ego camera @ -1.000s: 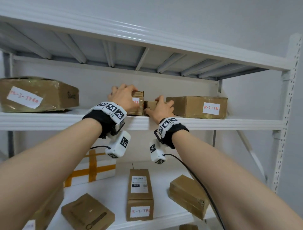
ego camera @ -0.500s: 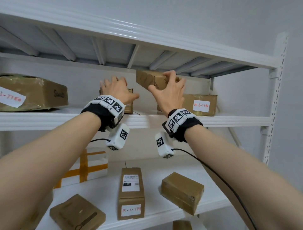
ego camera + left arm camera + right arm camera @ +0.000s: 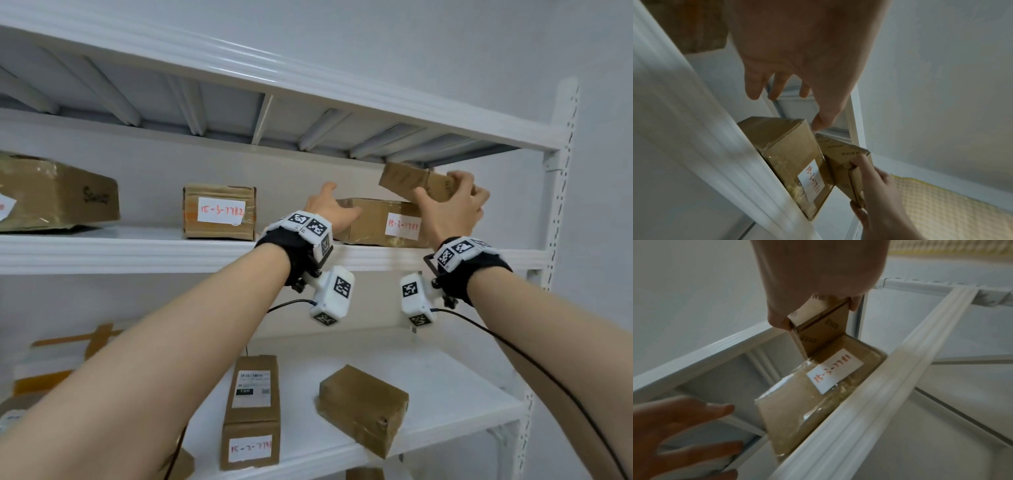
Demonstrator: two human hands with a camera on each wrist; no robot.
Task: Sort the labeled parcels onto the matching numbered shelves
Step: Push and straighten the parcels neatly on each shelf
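The right hand (image 3: pixel 448 209) grips a small brown box (image 3: pixel 416 181), thumb on one side and fingers wrapped over the far end, and holds it tilted in the air above a larger taped parcel (image 3: pixel 373 222) that sits on the middle shelf (image 3: pixel 137 251) near the right upright. The left hand (image 3: pixel 329 210) is spread and relaxed at the left end of that parcel; whether it actually touches the cardboard cannot be told. The risk I see is in the headroom: the small box is very near the underside of the top shelf (image 3: pixel 308 89), so a slight lift could knock it against the ribs and twist it out of the grip. Set down tilted on the glossy tape, it could also slide off, or cover the handwritten label (image 3: pixel 403 225). No label shows on the small box, so whether this shelf is the right one cannot be checked. The shelving is white painted metal with a smooth lip, standing against a plain pale wall. Another labelled box (image 3: pixel 219 212) and a big carton (image 3: pixel 58 197) share this shelf, and more parcels (image 3: pixel 251 411) lie on the shelf below.
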